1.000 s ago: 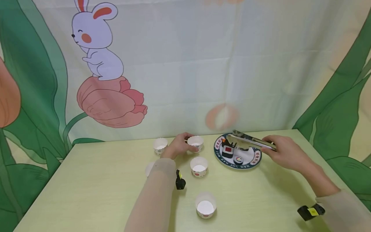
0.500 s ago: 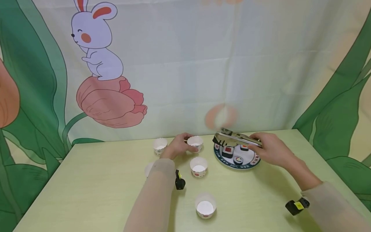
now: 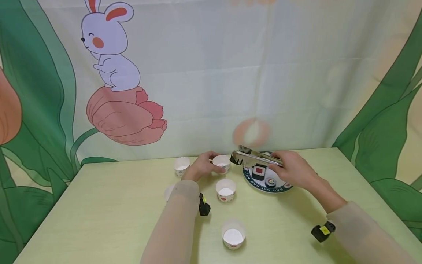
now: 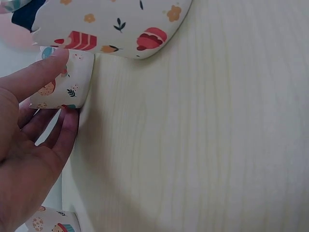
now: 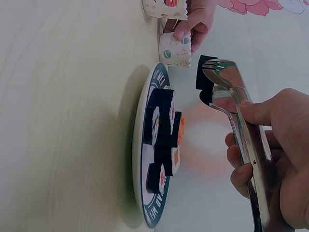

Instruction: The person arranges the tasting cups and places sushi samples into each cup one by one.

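Observation:
My left hand (image 3: 202, 167) holds a small patterned paper baking cup (image 3: 224, 167) at the back of the table, thumb on one side and fingers on the other, as the left wrist view also shows. My right hand (image 3: 293, 170) grips metal serving tongs (image 3: 260, 158). Between their tips is a black seaweed-wrapped sushi piece (image 5: 205, 75), raised off the surface and just right of the held cup; its filling is hidden. Several more sushi pieces (image 5: 164, 116) sit on the round plate (image 3: 268, 189) with a dark lettered rim, partly beneath the tongs.
Other paper cups stand about: one at back left (image 3: 181, 167), a middle cup (image 3: 226, 190), a front cup (image 3: 233, 234), and another cup (image 3: 168, 192) half behind my left sleeve. A printed curtain (image 3: 197, 73) hangs at the back edge of the pale table (image 3: 99, 205).
My right hand has moved left with the tongs, carrying the sushi piece from over the plate to beside the held cup. My left hand stays in place on that cup.

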`<state>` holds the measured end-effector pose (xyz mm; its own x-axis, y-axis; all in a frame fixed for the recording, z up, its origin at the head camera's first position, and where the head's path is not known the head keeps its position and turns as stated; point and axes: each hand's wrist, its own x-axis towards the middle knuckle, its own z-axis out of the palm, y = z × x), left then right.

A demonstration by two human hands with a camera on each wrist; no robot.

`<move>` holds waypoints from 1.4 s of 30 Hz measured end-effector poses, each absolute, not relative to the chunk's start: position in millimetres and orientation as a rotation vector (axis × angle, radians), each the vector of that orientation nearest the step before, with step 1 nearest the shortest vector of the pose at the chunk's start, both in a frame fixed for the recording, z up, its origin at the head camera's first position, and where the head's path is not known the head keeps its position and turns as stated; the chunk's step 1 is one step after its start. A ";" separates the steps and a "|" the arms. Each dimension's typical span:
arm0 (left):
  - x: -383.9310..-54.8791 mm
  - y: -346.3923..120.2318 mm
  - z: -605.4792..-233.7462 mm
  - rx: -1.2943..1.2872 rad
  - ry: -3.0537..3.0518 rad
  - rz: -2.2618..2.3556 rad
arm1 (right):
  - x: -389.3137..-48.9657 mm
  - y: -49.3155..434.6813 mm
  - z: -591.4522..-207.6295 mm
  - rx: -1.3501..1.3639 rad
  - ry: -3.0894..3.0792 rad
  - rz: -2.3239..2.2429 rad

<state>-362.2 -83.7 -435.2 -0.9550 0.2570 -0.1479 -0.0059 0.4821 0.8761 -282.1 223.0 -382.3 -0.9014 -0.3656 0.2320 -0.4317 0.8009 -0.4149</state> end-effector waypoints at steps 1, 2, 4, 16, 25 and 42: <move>-362.5 -83.9 -435.5 0.215 2.473 1.460 | -283.1 221.1 -382.7 0.638 -2.843 0.706; -362.6 -84.0 -435.7 0.217 2.475 1.461 | -284.1 219.0 -382.9 0.644 -2.839 0.709; -362.9 -84.2 -436.3 0.220 2.477 1.462 | -285.5 215.3 -383.1 0.657 -2.827 0.700; -362.2 -83.0 -435.5 0.241 2.472 1.463 | -291.1 199.0 -385.9 0.670 -2.815 0.675; -363.1 -83.9 -435.9 0.230 2.468 1.462 | -295.5 192.0 -389.4 0.648 -2.821 0.685; -366.1 -84.0 -438.7 0.241 2.469 1.457 | -297.0 182.7 -395.7 0.665 -2.795 0.603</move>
